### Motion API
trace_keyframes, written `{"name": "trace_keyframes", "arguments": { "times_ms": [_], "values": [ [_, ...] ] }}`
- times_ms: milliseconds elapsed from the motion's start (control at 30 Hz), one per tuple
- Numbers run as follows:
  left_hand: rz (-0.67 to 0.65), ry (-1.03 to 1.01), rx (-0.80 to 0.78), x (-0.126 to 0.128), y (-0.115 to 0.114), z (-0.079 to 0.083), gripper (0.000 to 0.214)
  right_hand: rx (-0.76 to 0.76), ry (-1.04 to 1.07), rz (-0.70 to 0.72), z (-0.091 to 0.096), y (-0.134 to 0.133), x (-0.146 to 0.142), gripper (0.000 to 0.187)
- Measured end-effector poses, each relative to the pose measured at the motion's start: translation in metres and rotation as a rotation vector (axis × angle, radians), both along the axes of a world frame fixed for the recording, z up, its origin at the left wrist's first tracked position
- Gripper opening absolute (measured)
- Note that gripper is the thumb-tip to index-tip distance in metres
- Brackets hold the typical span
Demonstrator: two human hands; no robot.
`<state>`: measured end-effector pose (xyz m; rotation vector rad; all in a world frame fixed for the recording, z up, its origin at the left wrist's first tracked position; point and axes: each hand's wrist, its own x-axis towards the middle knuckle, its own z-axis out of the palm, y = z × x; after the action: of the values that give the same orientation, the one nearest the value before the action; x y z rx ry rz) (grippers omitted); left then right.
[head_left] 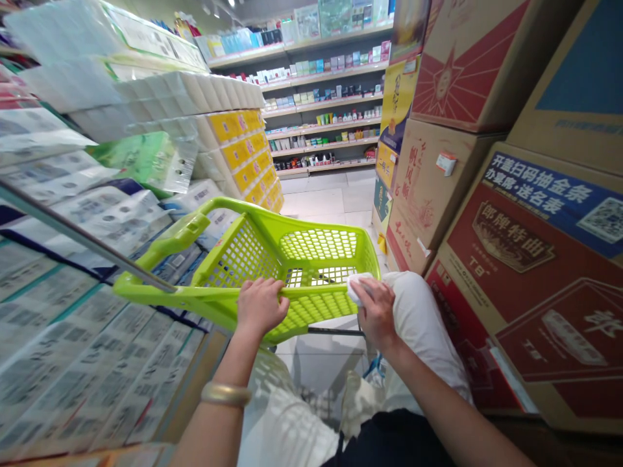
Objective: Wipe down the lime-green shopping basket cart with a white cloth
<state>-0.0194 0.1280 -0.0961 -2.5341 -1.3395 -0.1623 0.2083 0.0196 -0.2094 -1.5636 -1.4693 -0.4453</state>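
Observation:
A bright green plastic shopping cart [318,243] with latticed sides stands in front of my knees, its handle toward the left. My left hand [260,305] grips the near rim of its basket, fingers curled over the edge. Farther right on that same rim, my right hand [377,308] presses a crumpled white cloth [359,285] against the plastic near the corner. The cloth is partly hidden under my fingers; whether it is fabric or tissue I cannot make out. No goods show inside the basket.
Stacked tissue packs [136,220] crowd the left side, with yellow-labelled packs [243,149] behind. Large cardboard cartons [535,272] rise close on the right. Shelves [326,100] of small boxes and bottles line the back, beyond a tiled floor [326,194].

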Motion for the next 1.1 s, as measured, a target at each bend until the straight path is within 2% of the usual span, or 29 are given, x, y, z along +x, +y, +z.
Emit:
{"name": "trace_keyframes", "arguments": {
  "times_ms": [100,200,400,500,600,800,867,967,1100],
  "values": [
    [-0.02,-0.007,-0.002,-0.001,0.0,0.0,0.021,0.083,0.034,-0.007,-0.015,-0.013,0.012,0.049],
    [-0.048,-0.013,-0.007,-0.001,-0.002,0.0,0.021,0.047,0.023,0.095,-0.018,-0.009,-0.002,0.047],
    [-0.064,-0.003,-0.023,0.002,-0.004,0.002,0.023,-0.039,-0.023,0.18,0.004,0.026,-0.066,0.04],
    [-0.058,0.014,-0.019,0.003,-0.003,0.001,0.023,-0.026,-0.064,0.23,0.013,0.036,-0.085,0.035],
    [-0.057,0.011,-0.004,0.002,-0.002,0.0,0.023,-0.005,-0.083,0.256,0.012,0.034,-0.078,0.035],
    [-0.06,-0.017,0.007,0.0,-0.001,-0.002,0.02,-0.003,-0.006,0.102,-0.01,0.0,-0.007,0.041],
    [-0.062,-0.021,0.004,0.001,0.0,-0.002,0.019,0.015,0.035,0.051,-0.013,-0.007,0.005,0.044],
    [-0.067,-0.028,0.0,0.004,0.0,-0.001,0.02,0.017,0.074,0.027,-0.007,-0.002,-0.006,0.046],
    [-0.068,-0.043,-0.005,0.005,-0.001,0.0,0.021,-0.062,0.021,0.159,0.01,0.022,-0.055,0.045]
  ]
}}
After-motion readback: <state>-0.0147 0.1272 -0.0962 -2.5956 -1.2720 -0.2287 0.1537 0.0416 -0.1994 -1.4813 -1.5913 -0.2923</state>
